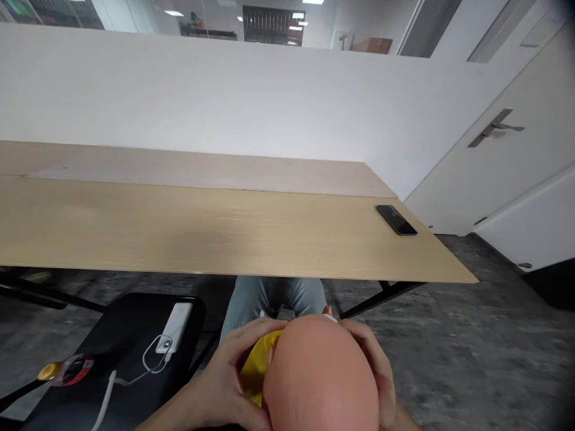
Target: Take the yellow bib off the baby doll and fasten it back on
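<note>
Pink doll head [321, 374] held between left hand [222, 380] and right hand [378, 362].

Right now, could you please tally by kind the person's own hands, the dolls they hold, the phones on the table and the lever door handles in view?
Hands: 2 (left hand, right hand)
Dolls: 1 (bald doll between both hands)
Phones: 1 (black phone on the table)
Door handles: 1 (lever handle)
Total: 5
</note>
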`<action>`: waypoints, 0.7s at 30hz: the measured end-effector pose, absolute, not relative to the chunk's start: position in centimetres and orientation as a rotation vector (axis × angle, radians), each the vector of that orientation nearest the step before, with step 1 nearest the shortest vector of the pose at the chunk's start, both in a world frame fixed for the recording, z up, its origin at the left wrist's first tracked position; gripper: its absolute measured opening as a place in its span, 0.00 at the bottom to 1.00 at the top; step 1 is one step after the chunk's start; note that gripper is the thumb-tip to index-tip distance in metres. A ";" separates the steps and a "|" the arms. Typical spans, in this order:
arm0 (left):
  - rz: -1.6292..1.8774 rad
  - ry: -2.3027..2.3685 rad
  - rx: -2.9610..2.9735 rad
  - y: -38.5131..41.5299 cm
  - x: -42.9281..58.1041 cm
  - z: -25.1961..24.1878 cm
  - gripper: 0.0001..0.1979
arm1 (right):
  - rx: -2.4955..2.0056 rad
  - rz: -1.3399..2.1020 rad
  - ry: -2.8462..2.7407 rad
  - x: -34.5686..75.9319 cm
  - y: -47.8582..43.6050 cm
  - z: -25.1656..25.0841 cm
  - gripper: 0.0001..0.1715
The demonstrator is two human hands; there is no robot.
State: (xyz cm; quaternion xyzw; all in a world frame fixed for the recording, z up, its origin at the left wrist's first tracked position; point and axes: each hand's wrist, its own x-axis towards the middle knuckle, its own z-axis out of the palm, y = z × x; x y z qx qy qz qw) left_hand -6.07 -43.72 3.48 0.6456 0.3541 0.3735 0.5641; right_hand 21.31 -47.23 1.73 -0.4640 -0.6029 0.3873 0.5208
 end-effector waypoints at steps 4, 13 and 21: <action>0.807 0.776 1.588 -43.9 -4.7 3.9 0.52 | -0.975 1.181 -1.256 21.2 -45.9 2.8 0.35; 0.590 0.581 1.230 -42.5 -2.7 3.0 0.36 | -1.033 1.714 -1.494 22.1 -41.7 3.7 0.22; 0.687 0.667 0.995 -43.2 -4.1 1.7 0.23 | -0.973 1.373 -1.805 19.8 -41.3 3.4 0.10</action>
